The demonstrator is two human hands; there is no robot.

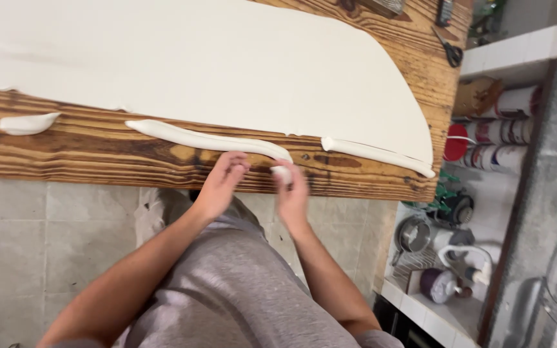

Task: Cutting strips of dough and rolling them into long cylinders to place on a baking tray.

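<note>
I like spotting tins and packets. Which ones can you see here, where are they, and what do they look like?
Cans: stacked on their sides on the white shelf right of the wooden table; round, white labels with red and dark patches, one red lid.
Brown paper bag: just above the cans; crumpled.
No signs or screens show.

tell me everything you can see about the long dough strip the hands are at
The dough strip is a long, pale off-white rope of soft-looking dough, flattened and slightly wavy. It lies on the wooden table beside the edge of the big dough sheet. Its right end curls down into the right hand; the left hand touches just below it.
</note>
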